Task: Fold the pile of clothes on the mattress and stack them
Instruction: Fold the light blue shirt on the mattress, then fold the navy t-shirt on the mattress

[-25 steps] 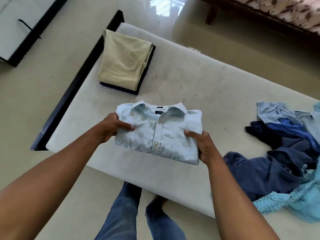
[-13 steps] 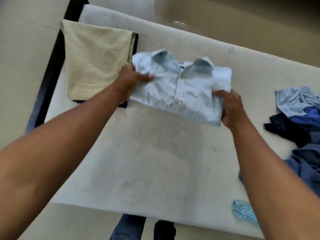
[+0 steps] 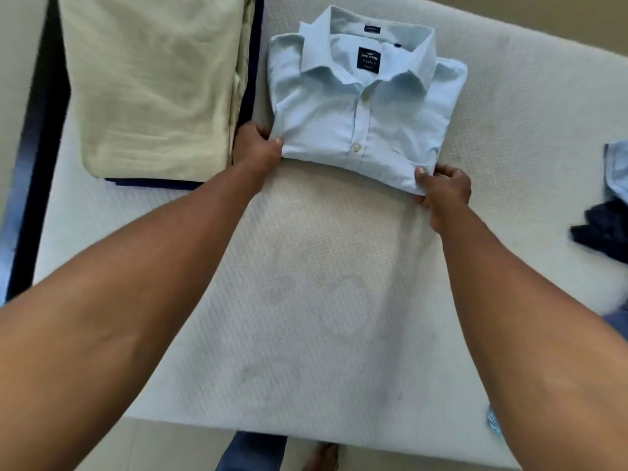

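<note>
Shirt (image 3: pixel 367 107) lay right of the stack (image 3: pixel 153 86)
My left hand (image 3: pixel 256 144) and right hand (image 3: pixel 445 192) pinched its near corners; the stack sat just beside the left.

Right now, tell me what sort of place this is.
Probably a home bedroom: a bare white mattress holds a folded light blue shirt beside a stack of folded clothes.

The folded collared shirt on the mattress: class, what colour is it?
The collared shirt is light blue, with white buttons; the head view shows it best.
</note>
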Motion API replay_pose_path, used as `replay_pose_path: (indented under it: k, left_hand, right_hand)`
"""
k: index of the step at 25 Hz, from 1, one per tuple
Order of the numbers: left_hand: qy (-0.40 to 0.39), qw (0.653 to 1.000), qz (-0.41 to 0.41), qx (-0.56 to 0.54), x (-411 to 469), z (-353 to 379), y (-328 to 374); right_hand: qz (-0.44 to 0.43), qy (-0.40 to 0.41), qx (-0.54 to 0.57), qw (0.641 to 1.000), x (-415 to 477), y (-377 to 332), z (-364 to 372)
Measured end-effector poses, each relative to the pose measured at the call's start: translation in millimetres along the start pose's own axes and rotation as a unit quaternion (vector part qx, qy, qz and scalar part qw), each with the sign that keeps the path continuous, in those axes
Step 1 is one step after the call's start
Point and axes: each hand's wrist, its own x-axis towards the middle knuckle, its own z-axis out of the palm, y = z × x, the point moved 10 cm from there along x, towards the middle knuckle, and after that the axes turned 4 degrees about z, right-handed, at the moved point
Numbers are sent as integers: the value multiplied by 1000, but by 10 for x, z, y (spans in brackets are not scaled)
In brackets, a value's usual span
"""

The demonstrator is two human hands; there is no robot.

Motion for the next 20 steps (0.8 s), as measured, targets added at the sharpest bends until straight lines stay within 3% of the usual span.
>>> replay_pose_path:
  k: [3, 5, 10, 13, 20]
  left_hand:
    - [14, 999, -32, -19, -169, -14, -75]
    - [15, 998, -43, 35, -427, -66, -45]
    - [-87, 964, 57, 243, -1709, 19, 44]
    - [-117, 943, 112, 290, -2680, 38, 85]
    - [-109, 863, 265, 416, -5215, 61, 513]
  right_hand:
    - [15, 24, 11, 1000, -132, 66, -1]
    - [40, 8, -19, 999, -357, 199, -20]
    - [75, -142, -197, 967, -1376, 671, -75]
    - [25, -192, -275, 942, -2172, 827, -386]
    - [-101, -162, -293, 937, -3873, 1011, -1810]
